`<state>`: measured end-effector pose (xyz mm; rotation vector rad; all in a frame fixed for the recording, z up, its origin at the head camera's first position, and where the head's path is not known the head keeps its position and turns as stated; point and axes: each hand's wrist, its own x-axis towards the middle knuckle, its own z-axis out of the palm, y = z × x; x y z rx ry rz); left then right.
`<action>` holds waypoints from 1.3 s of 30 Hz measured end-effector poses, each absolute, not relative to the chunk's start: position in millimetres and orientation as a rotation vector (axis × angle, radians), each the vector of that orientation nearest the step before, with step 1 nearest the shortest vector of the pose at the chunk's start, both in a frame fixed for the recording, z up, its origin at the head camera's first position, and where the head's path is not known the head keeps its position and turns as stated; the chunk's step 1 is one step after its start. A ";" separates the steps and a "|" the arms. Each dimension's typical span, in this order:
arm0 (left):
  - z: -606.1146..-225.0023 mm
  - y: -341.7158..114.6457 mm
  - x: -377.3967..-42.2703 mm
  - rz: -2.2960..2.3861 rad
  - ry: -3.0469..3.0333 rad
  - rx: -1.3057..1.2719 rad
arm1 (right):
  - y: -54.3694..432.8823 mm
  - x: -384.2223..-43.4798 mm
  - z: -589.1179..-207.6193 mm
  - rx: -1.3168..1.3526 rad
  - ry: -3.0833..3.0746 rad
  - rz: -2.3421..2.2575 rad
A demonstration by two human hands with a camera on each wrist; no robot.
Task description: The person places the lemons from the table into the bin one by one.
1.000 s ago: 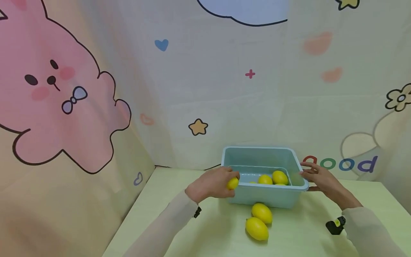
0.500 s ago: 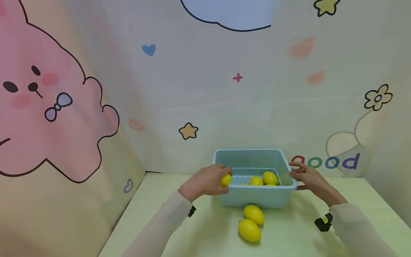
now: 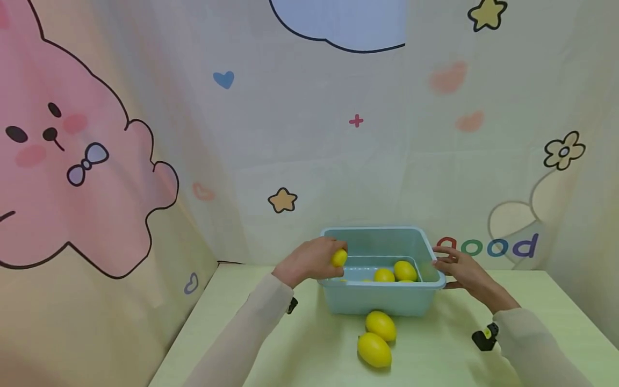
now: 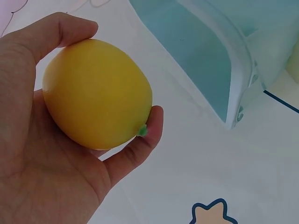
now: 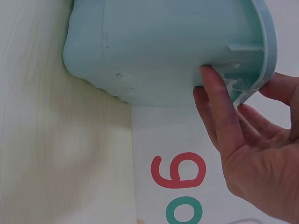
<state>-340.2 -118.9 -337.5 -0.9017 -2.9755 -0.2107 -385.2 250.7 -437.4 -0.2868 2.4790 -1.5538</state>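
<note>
My L hand (image 3: 309,260) has fingers curled round a lemon (image 4: 98,93) at the bin's (image 3: 382,298) L end, just apart from the rim; R hand (image 3: 466,273) pinches the R rim, thumb over the edge, fingers outside. Other lemons (image 3: 405,271) sit inside, nr & R, floor showing beyond. Two more lemons (image 3: 374,350) lie nr side on table (image 3: 309,349), which extends L & R, backdrop (image 3: 314,134) at far edge

Pink cartoon animal (image 3: 103,207) on backdrop (image 3: 300,129)
</note>
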 end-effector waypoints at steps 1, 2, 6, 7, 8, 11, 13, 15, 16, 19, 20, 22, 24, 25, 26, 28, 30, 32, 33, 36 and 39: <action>-336.9 -118.0 -342.6 -0.210 -2.978 -0.900 | 251.0 -384.9 -437.7 -0.283 2.479 -1.554; -336.4 -117.1 -345.1 -0.205 -2.979 -0.901 | 251.4 -384.4 -437.6 -0.275 2.477 -1.554; -332.7 -113.5 -355.0 -0.220 -3.000 -0.886 | 251.6 -384.4 -437.1 -0.269 2.474 -1.552; -331.3 -112.5 -357.5 -0.230 -3.009 -0.878 | 251.5 -385.0 -436.5 -0.267 2.474 -1.552; -329.8 -111.5 -359.8 -0.239 -3.024 -0.866 | 251.4 -385.7 -436.1 -0.271 2.474 -1.552; -327.2 -109.1 -366.2 -0.274 -3.074 -0.824 | 250.7 -387.4 -435.4 -0.271 2.472 -1.555; -326.7 -107.4 -370.5 -0.290 -3.104 -0.803 | 250.6 -388.1 -435.6 -0.274 2.470 -1.557; -327.2 -105.6 -375.3 -0.300 -3.121 -0.791 | 250.6 -388.1 -435.7 -0.276 2.471 -1.558; -327.5 -104.6 -377.9 -0.312 -3.128 -0.785 | 250.7 -388.1 -435.8 -0.276 2.472 -1.559; -328.2 -101.8 -385.4 -0.341 -3.148 -0.765 | 251.0 -387.9 -435.9 -0.280 2.474 -1.560; -328.6 -101.0 -387.7 -0.353 -3.157 -0.756 | 251.1 -387.9 -435.9 -0.282 2.475 -1.558; -328.9 -99.3 -392.0 -0.383 -3.180 -0.728 | 251.2 -387.7 -435.7 -0.283 2.475 -1.558; -329.5 -98.0 -396.0 -0.395 -3.199 -0.694 | 251.0 -387.7 -435.3 -0.285 2.474 -1.559; -330.0 -97.2 -398.2 -0.396 -3.207 -0.678 | 251.0 -387.5 -435.0 -0.284 2.474 -1.561; -330.4 -96.2 -400.1 -0.396 -3.213 -0.664 | 251.0 -387.3 -434.8 -0.289 2.474 -1.563; -331.5 -94.0 -403.8 -0.391 -3.223 -0.647 | 251.1 -386.8 -434.7 -0.291 2.475 -1.565; -333.7 -91.7 -406.9 -0.401 -3.235 -0.643 | 251.4 -386.2 -434.9 -0.292 2.478 -1.565; -336.5 -89.3 -409.1 -0.420 -3.254 -0.627 | 251.7 -385.7 -435.6 -0.295 2.478 -1.567; -338.1 -88.1 -409.9 -0.435 -3.264 -0.618 | 251.8 -385.6 -436.0 -0.293 2.476 -1.568; -342.6 -84.6 -411.2 -0.461 -3.285 -0.576 | 252.4 -386.0 -437.4 -0.302 2.473 -1.575; -346.5 -81.2 -411.9 -0.464 -3.297 -0.555 | 253.4 -386.9 -438.6 -0.298 2.474 -1.574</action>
